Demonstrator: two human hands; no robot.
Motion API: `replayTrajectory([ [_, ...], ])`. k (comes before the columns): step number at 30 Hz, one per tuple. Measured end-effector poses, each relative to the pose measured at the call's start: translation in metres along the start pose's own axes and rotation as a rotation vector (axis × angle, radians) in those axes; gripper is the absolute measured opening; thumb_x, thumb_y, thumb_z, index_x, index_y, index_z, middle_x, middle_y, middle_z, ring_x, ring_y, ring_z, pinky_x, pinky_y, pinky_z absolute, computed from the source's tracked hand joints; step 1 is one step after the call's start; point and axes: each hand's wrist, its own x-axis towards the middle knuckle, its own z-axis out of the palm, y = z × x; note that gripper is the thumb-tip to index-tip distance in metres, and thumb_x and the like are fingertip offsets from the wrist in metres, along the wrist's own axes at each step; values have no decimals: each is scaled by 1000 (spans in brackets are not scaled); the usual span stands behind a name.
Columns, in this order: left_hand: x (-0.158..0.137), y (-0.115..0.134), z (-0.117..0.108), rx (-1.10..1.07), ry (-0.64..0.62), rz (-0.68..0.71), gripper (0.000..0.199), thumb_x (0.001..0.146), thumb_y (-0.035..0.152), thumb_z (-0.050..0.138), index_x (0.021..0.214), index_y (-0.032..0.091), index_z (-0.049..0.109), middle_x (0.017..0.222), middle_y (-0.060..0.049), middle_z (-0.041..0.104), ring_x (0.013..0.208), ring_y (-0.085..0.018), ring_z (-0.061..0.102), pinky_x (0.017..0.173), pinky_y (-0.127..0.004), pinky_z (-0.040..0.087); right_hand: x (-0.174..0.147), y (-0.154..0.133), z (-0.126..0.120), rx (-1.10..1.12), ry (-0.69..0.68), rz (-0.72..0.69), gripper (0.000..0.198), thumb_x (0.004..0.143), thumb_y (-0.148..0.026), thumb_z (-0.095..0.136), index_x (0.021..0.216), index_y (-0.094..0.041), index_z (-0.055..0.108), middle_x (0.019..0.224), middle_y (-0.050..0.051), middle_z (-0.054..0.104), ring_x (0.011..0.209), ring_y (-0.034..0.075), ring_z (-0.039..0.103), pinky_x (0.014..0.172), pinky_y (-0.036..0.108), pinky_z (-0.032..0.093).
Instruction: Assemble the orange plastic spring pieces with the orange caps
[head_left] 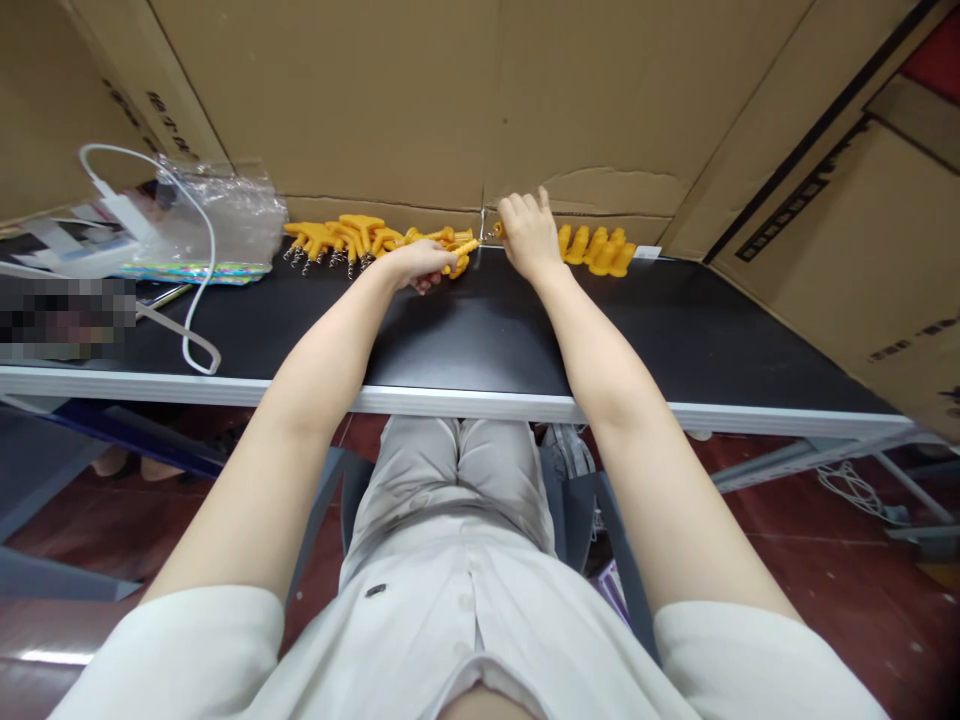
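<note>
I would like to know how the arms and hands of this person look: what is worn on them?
Loose, short, off-white sleeves, matching the shirt, cover the upper part of the arms, which are bare below. The left hand and right hand are ungloved, and nothing else worn can be made out.

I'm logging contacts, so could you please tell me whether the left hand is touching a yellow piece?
Touching: the head view shows the left hand gripping a yellow piece that sticks out past it.
</note>
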Motion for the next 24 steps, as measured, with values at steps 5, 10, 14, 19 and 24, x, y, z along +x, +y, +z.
replayTrajectory([
  [5,0,0,-3,-183,-128,-52,21,95,20,67,77,22,56,50,6,39,35,-10,30,47,-23,26,-7,14,-12,-26,17,266,49,122,-31,33,159,-12,58,157,24,63,148,38,53,136,66,29],
  [10,3,3,-10,-356,-254,4,31,105,25,45,80,21,64,43,7,30,31,-9,20,42,-19,33,-16,27,-30,172,153,603,55,125,-36,27,170,-12,49,171,28,54,157,37,43,130,58,30],
  [14,15,-4,-16,-490,-271,19,33,106,35,48,84,20,67,41,8,24,29,-9,16,38,-19,30,-38,42,-34,264,68,772,43,125,-37,39,160,-18,56,164,29,59,154,37,49,126,54,32],
  [19,30,-12,-19,-658,-232,19,32,111,44,50,97,20,66,44,12,22,28,-8,14,39,-18,28,-57,55,-21,302,-21,969,36,119,-25,60,150,-7,64,156,31,67,143,32,65,118,41,42],
  [24,30,-14,-24,-788,-32,20,31,121,45,44,112,22,63,51,14,17,31,-7,17,45,-19,32,-56,78,5,331,-7,946,38,110,-22,75,144,-6,69,145,25,75,135,28,75,114,35,52],
])
